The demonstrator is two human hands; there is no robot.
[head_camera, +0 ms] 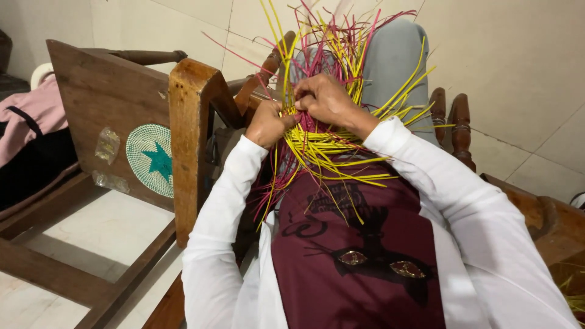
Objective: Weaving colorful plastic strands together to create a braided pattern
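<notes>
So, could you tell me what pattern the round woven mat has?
The round woven mat: pale, with a teal star at its centre, seen in the head view.

Person wears long white sleeves on both arms, plain cloth w/ soft folds, cuffs ending at the wrists. Over the chest: dark maroon top w/ a black printed figure and curly line drawing, plus two small shiny almond-shaped patches, gold-edged. White cloth shows along both sides of the maroon front. Legs in grey fabric. Left hand (267, 123) & right hand (327, 99) bare, no rings or watch visible.
</notes>
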